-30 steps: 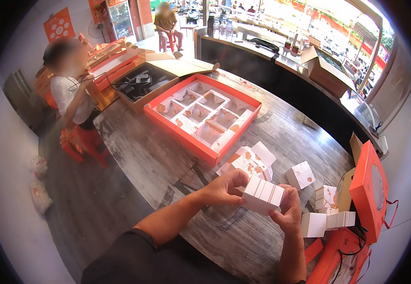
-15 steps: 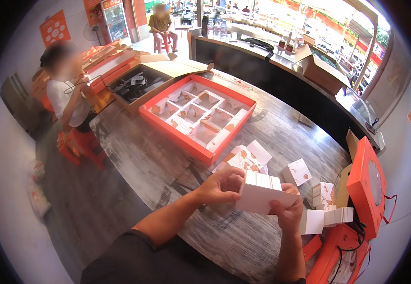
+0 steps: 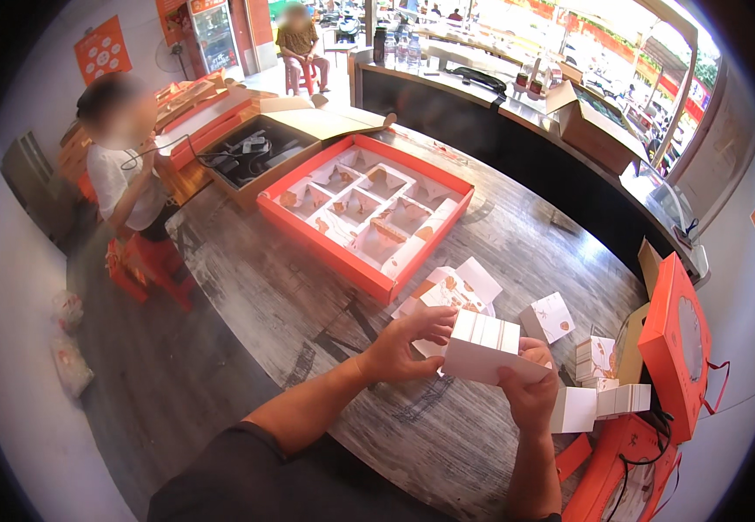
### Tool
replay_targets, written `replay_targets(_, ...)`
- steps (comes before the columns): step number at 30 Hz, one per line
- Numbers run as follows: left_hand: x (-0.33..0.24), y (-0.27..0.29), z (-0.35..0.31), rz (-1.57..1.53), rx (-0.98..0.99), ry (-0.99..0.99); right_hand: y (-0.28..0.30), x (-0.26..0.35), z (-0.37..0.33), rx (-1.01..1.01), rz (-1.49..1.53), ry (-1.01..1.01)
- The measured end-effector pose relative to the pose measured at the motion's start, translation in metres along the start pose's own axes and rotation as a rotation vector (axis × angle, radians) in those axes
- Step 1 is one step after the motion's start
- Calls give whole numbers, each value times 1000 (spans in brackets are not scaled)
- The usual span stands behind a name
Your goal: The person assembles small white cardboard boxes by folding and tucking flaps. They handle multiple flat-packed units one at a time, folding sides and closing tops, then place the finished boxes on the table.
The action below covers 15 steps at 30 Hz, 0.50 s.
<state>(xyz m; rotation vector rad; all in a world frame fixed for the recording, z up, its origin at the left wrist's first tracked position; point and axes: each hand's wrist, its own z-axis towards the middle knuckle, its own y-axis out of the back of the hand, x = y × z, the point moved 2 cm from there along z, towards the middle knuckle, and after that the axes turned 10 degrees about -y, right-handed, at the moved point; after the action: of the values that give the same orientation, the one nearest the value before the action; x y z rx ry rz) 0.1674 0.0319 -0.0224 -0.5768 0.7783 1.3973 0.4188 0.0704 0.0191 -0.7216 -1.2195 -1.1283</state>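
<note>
Evidently, a handling step is in hand: a white card stack (image 3: 484, 332) is held up above the desk (image 3: 516, 252), with its layered edges turned upward and a plain white face turned toward the wearer. Its right end is grasped by the right hand (image 3: 530, 387), whose thumb is laid across the near face. The left hand (image 3: 405, 344) is kept loose at the stack's 9 o'clock side, with thumb and fingers spread; whether the card is touched by them cannot be told. For any change of hold, a firm right pinch would seem to be called for, so that the layers are not allowed to slip apart.

Taking the stack as the centre of the dial, an opened patterned carton (image 3: 447, 291) is seen just beyond it at 11 o'clock, partly hidden by the left hand, so reach on that side is probably hampered. A small white box (image 3: 547, 317) is placed near it at 2 o'clock. At 3 o'clock, patterned white blocks (image 3: 595, 358) are backed by an upright orange box (image 3: 656, 348); at 4, a plain white block (image 3: 574, 411) is set close to the right wrist, where it could be knocked. An orange compartment tray (image 3: 329, 252) is found between 10 and 11, and behind it, at 10, an open cardboard box (image 3: 334, 122) of dark items.
</note>
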Motion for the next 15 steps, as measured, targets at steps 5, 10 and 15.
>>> replay_targets(5, -10, -6, 5, -41, -44, -39, 2, 0, -2, 56, -78, 39)
replay_targets(10, 10, 2, -7, -27, -135, 3, -2, 1, -2, 15, 139, -44)
replay_targets(15, 2, 1, -5, -39, -190, 72, 2, -7, -2, 4, 231, -95)
